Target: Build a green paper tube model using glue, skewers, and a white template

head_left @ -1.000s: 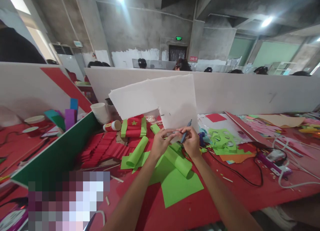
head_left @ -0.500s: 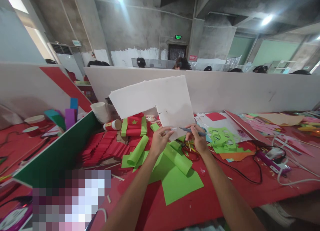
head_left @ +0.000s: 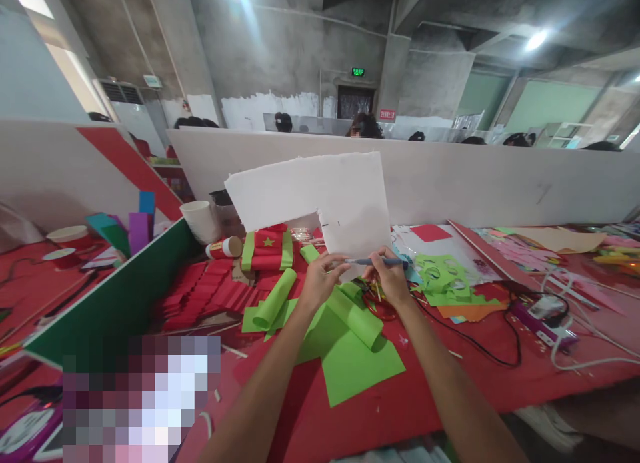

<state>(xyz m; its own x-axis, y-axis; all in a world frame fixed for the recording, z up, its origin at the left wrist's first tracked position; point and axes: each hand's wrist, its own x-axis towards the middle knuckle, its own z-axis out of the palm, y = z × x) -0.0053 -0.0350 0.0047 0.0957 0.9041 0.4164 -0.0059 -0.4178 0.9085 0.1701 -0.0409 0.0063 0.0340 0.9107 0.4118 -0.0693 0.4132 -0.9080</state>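
Note:
My right hand (head_left: 388, 275) is closed round a dark blue-grey pen (head_left: 397, 263), held nearly level. My left hand (head_left: 323, 276) pinches a pale pen cap (head_left: 353, 260), which meets the pen's left end between the hands. Just behind them an L-shaped white board (head_left: 310, 189) stands upright, with two short black marks near its inner corner. Below my wrists lie green paper sheets (head_left: 363, 373) and a green paper roll (head_left: 357, 319). Red-handled scissors (head_left: 377, 306) lie partly hidden by my right hand.
Folded red paper strips (head_left: 200, 293) and a glue bottle (head_left: 225, 247) lie to the left, by a green divider (head_left: 110, 289). White cups (head_left: 199, 221) stand behind. At right are green paper cut-outs (head_left: 445, 276), a cable (head_left: 505, 359) and a purple power strip (head_left: 543, 323).
My right hand has moved left, bringing the pen against the pale cap in my left hand. The gap between them has closed. The white board appears slightly farther right.

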